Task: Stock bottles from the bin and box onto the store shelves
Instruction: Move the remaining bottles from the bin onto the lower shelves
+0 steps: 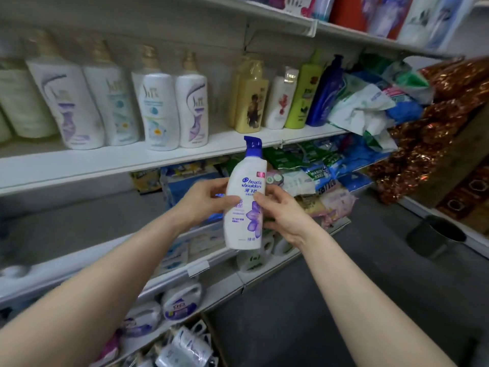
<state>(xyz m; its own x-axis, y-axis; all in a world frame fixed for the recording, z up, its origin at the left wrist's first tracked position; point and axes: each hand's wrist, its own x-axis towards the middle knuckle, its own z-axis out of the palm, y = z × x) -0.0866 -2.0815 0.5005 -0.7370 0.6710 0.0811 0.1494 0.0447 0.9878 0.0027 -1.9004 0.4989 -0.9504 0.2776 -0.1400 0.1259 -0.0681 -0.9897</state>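
Note:
I hold a white shampoo bottle (pixel 244 197) with a blue cap and a purple flower label upright in front of the shelves. My left hand (pixel 205 200) grips its left side, thumb across the label. My right hand (pixel 280 210) grips its right side, thumb on the front. The bottle hangs just below the front lip of the white middle shelf (pixel 105 160). That shelf carries a row of tall white pump bottles (pixel 158 102) on the left, and a yellow bottle (pixel 250 96), a small white one, a green one and a blue one (pixel 325 94) on the right.
A gap shows on the shelf between the white pump bottles and the yellow bottle. Plastic refill bags (pixel 362 107) pile up at the right end and on the shelf below. Detergent jugs (pixel 181 300) sit on low shelves. A dark bucket (pixel 434 237) stands on the floor at right.

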